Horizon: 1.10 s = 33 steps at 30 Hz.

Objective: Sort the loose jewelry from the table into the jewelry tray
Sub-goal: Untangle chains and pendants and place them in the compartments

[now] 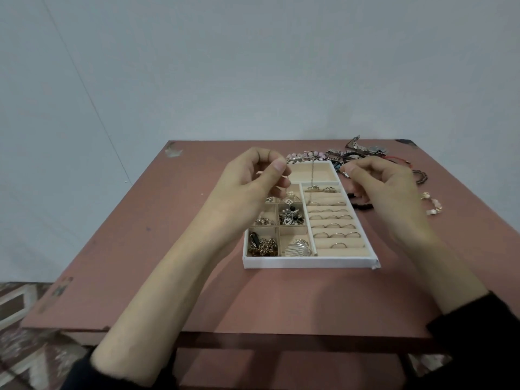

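Note:
The white jewelry tray [309,263] with beige lining lies mid-table. Its left compartments hold earrings, chains and a fan-shaped piece, and its right rolls hold several rings. My left hand [253,178] is raised over the tray's upper left and pinches a thin chain necklace [312,175], which hangs down over the long top compartment and the ring rolls. My right hand [377,184] hovers at the tray's upper right corner. It pinches a small metal piece [344,173] at the thumb tip, and I cannot tell whether this piece belongs to the chain.
A pile of loose jewelry [365,153] lies along the back right of the pink table [168,249]. A black bracelet [363,205], a brown beaded strand [420,175] and a pink-and-gold bracelet [432,205] lie right of the tray. A wall stands behind the table.

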{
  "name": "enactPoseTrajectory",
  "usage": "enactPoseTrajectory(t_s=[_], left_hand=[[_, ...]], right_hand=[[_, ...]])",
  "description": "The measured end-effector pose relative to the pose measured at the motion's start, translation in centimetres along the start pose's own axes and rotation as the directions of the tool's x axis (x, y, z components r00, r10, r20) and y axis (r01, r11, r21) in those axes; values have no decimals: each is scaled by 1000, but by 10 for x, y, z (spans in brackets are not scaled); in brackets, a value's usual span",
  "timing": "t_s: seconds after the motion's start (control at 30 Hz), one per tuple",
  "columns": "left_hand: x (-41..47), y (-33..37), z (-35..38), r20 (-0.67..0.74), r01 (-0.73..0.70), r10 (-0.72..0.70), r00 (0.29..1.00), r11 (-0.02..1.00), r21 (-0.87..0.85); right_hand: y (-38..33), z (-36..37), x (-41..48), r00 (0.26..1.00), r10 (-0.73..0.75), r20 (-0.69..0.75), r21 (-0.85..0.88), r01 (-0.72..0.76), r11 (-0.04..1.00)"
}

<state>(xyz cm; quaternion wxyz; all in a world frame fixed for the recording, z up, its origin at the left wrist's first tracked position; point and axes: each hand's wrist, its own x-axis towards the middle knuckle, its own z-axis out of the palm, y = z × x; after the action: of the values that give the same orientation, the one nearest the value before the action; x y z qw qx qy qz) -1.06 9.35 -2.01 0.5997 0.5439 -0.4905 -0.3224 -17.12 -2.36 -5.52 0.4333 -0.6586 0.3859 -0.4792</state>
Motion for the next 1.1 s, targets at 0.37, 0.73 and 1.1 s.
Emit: enactPoseTrajectory(t_s=[0.37,0.73,1.1], left_hand=[[-8,12,3,31,-17,24,999,978,-207],[-31,-14,4,-3,127,-130,992,978,-165],[-37,-33,7,40,-114,124,992,678,726]], right_hand=[[2,-1,1,1000,-24,-3,-58,24,998],[4,-2,2,999,-32,15,-90,33,995],[6,-2,2,999,-42,32,-107,45,993]])
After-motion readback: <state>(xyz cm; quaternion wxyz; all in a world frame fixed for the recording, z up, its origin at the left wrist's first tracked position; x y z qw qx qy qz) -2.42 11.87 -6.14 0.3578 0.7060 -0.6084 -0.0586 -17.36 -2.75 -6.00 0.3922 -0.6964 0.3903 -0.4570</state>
